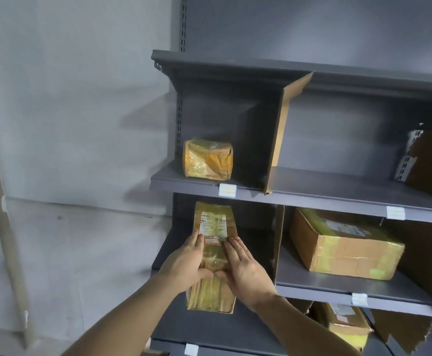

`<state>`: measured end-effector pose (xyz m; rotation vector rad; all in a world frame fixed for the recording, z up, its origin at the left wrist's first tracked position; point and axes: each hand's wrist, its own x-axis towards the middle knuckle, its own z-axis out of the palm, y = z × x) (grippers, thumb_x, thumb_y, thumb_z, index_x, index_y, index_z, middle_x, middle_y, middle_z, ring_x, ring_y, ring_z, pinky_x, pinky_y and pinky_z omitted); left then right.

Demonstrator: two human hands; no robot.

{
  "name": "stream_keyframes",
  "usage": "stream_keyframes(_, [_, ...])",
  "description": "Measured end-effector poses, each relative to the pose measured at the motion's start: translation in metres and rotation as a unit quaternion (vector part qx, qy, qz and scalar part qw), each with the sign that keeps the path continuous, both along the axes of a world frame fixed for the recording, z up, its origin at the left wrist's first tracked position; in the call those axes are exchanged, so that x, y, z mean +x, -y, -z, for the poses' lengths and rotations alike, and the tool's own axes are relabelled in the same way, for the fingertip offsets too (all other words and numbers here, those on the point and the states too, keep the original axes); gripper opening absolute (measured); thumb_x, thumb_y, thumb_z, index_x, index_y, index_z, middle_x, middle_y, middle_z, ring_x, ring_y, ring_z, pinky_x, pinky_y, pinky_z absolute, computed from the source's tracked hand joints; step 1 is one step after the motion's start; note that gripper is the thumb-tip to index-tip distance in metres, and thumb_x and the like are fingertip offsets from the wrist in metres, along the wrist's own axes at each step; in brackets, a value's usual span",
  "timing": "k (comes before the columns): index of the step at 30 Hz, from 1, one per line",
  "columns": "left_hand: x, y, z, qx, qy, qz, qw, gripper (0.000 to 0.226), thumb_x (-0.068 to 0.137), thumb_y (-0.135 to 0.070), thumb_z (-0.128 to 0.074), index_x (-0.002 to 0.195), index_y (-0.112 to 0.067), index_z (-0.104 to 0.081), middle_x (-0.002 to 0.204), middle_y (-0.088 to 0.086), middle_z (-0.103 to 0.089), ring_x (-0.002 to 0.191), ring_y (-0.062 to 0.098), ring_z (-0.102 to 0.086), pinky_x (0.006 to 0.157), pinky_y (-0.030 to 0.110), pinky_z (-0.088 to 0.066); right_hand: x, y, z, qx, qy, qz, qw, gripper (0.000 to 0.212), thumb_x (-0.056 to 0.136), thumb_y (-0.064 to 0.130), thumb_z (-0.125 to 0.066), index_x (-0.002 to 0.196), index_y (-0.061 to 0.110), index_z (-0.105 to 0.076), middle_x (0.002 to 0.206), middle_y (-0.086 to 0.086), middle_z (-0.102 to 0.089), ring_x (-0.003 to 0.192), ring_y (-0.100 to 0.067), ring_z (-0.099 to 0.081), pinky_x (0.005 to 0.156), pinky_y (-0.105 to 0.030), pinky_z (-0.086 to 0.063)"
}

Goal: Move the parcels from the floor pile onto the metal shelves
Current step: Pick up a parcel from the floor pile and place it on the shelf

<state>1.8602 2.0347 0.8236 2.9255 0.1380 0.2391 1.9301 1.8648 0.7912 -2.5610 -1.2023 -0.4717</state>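
Two bare forearms come up from the 6 o'clock edge, cut off there above the elbows. The left hand point(188, 258) and the right hand point(245, 268) both hold a long taped parcel point(213, 255) at the middle of its length: the fingers lie flat along its top face and each thumb curls inward across it, the two thumb tips nearly meeting. The grip of each hand is thus closed on the parcel, though the underside of the parcel is hidden and I cannot tell whether it rests on the shelf. Its far end, bearing a white label whose print is too blurred to read, reaches into the left bay of the middle shelf point(338, 295), while its near end hangs out toward 6 o'clock.

At 5 o'clock, a lower shelf holds another taped box point(346, 325), partly hidden behind torn cardboard and cut off by the shelf above it. At 3 o'clock from the hands, past an upright cardboard divider point(278, 242), a large brown box point(343, 245) lies tilted in the right bay.

Farther off, at 12 o'clock, the upper shelf point(312, 199) carries a small crumpled parcel point(207, 160) wrapped in yellowish tape in its left bay, bounded by a tall cardboard partition point(280, 134). White tags point(227, 190) on the shelf edges are illegible. At 2 o'clock a dark torn sheet runs out of frame. A pale pipe point(1, 209) stands against the wall at 9 o'clock.
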Motion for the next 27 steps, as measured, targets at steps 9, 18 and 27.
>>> stream_keyframes(9, [0.094, -0.015, -0.007, -0.032, -0.019, -0.021, 0.999, 0.103, 0.089, -0.05, -0.063, 0.157, -0.012, 0.005, 0.163, 0.0, 0.015, 0.148, 0.021, -0.022, 0.115, 0.034, -0.032, 0.091, -0.016, -0.013, -0.001, 0.006, -0.016, 1.0, 0.081, 0.096, 0.057, -0.036, 0.156, 0.008, -0.012, 0.163, -0.009, -0.012, 0.152, -0.021, -0.001, 0.111, -0.02, 0.006])
stream_keyframes(18, [0.156, -0.027, -0.001, -0.041, -0.021, -0.025, 0.999, 0.102, 0.089, -0.046, -0.066, 0.157, -0.009, 0.001, 0.164, 0.003, 0.012, 0.148, 0.02, -0.021, 0.115, 0.03, -0.029, 0.153, -0.034, -0.007, -0.017, -0.023, -0.02, 0.999, 0.076, 0.101, 0.048, -0.037, 0.157, 0.007, -0.007, 0.164, -0.011, -0.005, 0.149, -0.018, 0.01, 0.11, -0.02, 0.006])
stream_keyframes(27, [0.168, -0.046, 0.008, -0.039, -0.02, -0.017, 0.999, 0.103, 0.089, -0.044, -0.067, 0.157, -0.013, 0.004, 0.164, 0.003, 0.014, 0.15, 0.02, -0.014, 0.118, 0.033, -0.026, 0.164, -0.05, 0.017, 0.019, -0.026, 0.014, 0.999, 0.071, 0.087, 0.055, -0.046, 0.135, 0.003, -0.051, 0.137, -0.015, -0.056, 0.135, -0.029, -0.047, 0.11, -0.034, -0.034])
